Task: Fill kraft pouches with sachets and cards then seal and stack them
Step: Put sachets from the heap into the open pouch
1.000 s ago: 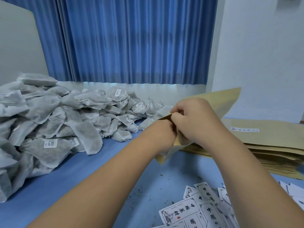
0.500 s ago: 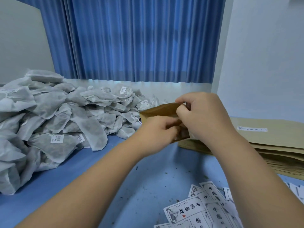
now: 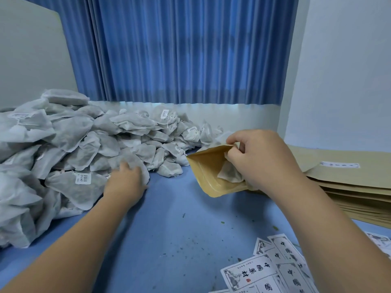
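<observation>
Only the head view is given. A kraft pouch (image 3: 208, 172) is held off the blue table (image 3: 179, 225) by the right hand (image 3: 260, 159), fingers pinched on its upper edge so the mouth is kept agape toward the left; one sachet (image 3: 229, 173) is seen already inside, near the right palm. The left hand (image 3: 129, 176) is laid flat on the near edge of the sachet pile (image 3: 69, 149), fingers spread over one sachet; whether it is actually gripped cannot be told. The pouch mouth lies to the right of that hand and slightly higher, long axis slanting from upper left down toward the right wrist, so the left hand is judged the nearer one for the next fill. Bare table is seen between pile and pouch, nothing in the way. A stack of flat pouches (image 3: 349, 182) is seen behind the right forearm, and printed cards (image 3: 273, 269) are scattered at lower right, untouched.
</observation>
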Demonstrator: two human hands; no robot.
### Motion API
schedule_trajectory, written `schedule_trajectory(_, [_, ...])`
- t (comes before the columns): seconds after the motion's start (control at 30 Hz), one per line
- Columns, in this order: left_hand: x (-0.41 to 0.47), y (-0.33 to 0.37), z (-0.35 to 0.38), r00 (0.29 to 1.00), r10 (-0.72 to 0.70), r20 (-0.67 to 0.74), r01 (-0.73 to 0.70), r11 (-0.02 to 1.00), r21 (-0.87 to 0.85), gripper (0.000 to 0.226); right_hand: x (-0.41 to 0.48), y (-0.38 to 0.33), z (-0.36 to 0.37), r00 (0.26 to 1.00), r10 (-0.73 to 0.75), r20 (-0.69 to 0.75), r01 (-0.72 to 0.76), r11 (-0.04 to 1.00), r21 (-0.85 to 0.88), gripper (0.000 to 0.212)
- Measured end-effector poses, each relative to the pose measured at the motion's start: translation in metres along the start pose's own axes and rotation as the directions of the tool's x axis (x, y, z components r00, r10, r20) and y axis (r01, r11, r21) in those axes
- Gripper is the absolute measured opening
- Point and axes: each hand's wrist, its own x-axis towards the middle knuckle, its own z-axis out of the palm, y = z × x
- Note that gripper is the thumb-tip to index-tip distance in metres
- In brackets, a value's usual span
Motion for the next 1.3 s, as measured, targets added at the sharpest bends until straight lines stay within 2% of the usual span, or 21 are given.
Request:
schedule_trajectory(0.07, [0.002, -0.001, 0.006, 1.000, 0.016, -0.026, -0.016, 0.999, -0.032, 0.034, -0.001, 0.000, 0.002, 1.000, -0.007, 0.010, 0.007, 1.000, 0.000, 0.018])
schedule_trajectory(0.17, [-0.001, -0.002, 0.010, 1.000, -0.012, -0.027, 0.011, 0.999, -0.039, 0.028, -0.001, 0.001, 0.002, 1.000, -0.011, 0.013, 0.011, 1.000, 0.023, 0.018])
schedule_trajectory(0.27, [-0.007, 0.002, 0.005, 0.981, 0.043, -0.190, -0.054, 0.997, -0.052, 0.026, -0.001, 0.003, 0.001, 1.000, 0.006, 0.003, -0.006, 0.998, 0.067, 0.019])
schedule_trajectory(0.33, [-0.017, 0.010, -0.006, 0.945, 0.034, -0.326, -0.129, 0.953, -0.274, 0.024, 0.000, 0.004, 0.001, 1.000, 0.011, -0.004, -0.011, 0.997, 0.080, 0.020])
schedule_trajectory(0.4, [-0.033, 0.022, -0.026, 0.919, -0.008, -0.395, -0.245, 0.773, -0.586, 0.021, 0.000, 0.005, 0.000, 1.000, 0.012, -0.011, -0.011, 0.996, 0.089, 0.020])
schedule_trajectory(0.43, [-0.043, 0.027, -0.037, 0.904, -0.007, -0.428, -0.317, 0.660, -0.681, 0.020, 0.001, 0.006, 0.000, 1.000, 0.016, -0.014, -0.014, 0.995, 0.097, 0.020])
schedule_trajectory(0.53, [-0.080, 0.042, -0.066, 0.872, 0.070, -0.484, -0.478, 0.340, -0.810, 0.023, 0.003, 0.009, -0.002, 0.999, 0.040, -0.029, -0.036, 0.992, 0.117, 0.023])
schedule_trajectory(0.6, [-0.104, 0.053, -0.078, 0.837, 0.140, -0.529, -0.547, 0.248, -0.800, 0.022, 0.004, 0.011, -0.003, 0.997, 0.051, -0.057, -0.043, 0.990, 0.131, 0.025])
schedule_trajectory(0.7, [-0.125, 0.072, -0.085, 0.712, 0.180, -0.679, -0.692, 0.344, -0.635, 0.011, 0.005, 0.014, -0.005, 0.995, 0.042, -0.088, -0.032, 0.992, 0.119, 0.024])
schedule_trajectory(0.77, [-0.129, 0.084, -0.086, 0.626, 0.143, -0.767, -0.745, 0.401, -0.533, 0.006, 0.005, 0.014, -0.005, 0.995, 0.029, -0.095, -0.019, 0.994, 0.108, 0.021])
schedule_trajectory(0.83, [-0.128, 0.094, -0.085, 0.594, 0.114, -0.797, -0.749, 0.439, -0.496, 0.008, 0.005, 0.014, -0.005, 0.995, 0.028, -0.097, -0.017, 0.994, 0.109, 0.020])
schedule_trajectory(0.87, [-0.126, 0.099, -0.085, 0.606, 0.131, -0.785, -0.738, 0.462, -0.492, 0.009, 0.005, 0.014, -0.006, 0.995, 0.031, -0.100, -0.020, 0.994, 0.106, 0.021])
schedule_trajectory(0.97, [-0.116, 0.119, -0.078, 0.737, 0.270, -0.620, -0.634, 0.593, -0.495, 0.011, 0.005, 0.013, -0.007, 0.993, 0.030, -0.117, -0.020, 0.996, 0.088, 0.023])
schedule_trajectory(1.0, [-0.112, 0.126, -0.075, 0.784, 0.292, -0.548, -0.594, 0.611, -0.524, 0.010, 0.005, 0.013, -0.008, 0.993, 0.025, -0.119, -0.014, 0.996, 0.087, 0.023])
schedule_trajectory(1.07, [-0.100, 0.139, -0.074, 0.844, 0.292, -0.449, -0.531, 0.566, -0.631, 0.009, 0.005, 0.009, -0.008, 0.995, 0.000, -0.103, 0.009, 0.997, 0.081, 0.022])
schedule_trajectory(1.1, [-0.095, 0.145, -0.074, 0.856, 0.298, -0.423, -0.515, 0.567, -0.643, 0.014, 0.004, 0.007, -0.008, 0.996, -0.014, -0.088, 0.020, 0.997, 0.076, 0.022])
schedule_trajectory(1.13, [-0.091, 0.151, -0.077, 0.857, 0.324, -0.400, -0.512, 0.622, -0.593, 0.019, 0.004, 0.005, -0.008, 0.997, -0.025, -0.076, 0.030, 0.997, 0.071, 0.021])
schedule_trajectory(1.17, [-0.086, 0.157, -0.079, 0.862, 0.356, -0.360, -0.504, 0.675, -0.539, 0.020, 0.005, 0.003, -0.007, 0.997, -0.033, -0.073, 0.038, 0.997, 0.066, 0.020])
schedule_trajectory(1.2, [-0.084, 0.162, -0.082, 0.870, 0.396, -0.294, -0.493, 0.679, -0.544, 0.013, 0.005, 0.002, -0.008, 0.996, -0.037, -0.079, 0.041, 0.998, 0.055, 0.020])
schedule_trajectory(1.27, [-0.083, 0.168, -0.086, 0.843, 0.514, -0.159, -0.491, 0.614, -0.618, 0.022, 0.007, 0.003, -0.010, 0.994, -0.017, -0.105, 0.020, 0.999, 0.029, 0.021])
schedule_trajectory(1.3, [-0.084, 0.170, -0.087, 0.816, 0.567, -0.111, -0.473, 0.547, -0.691, 0.025, 0.008, 0.005, -0.012, 0.994, 0.008, -0.113, -0.005, 1.000, 0.028, 0.022])
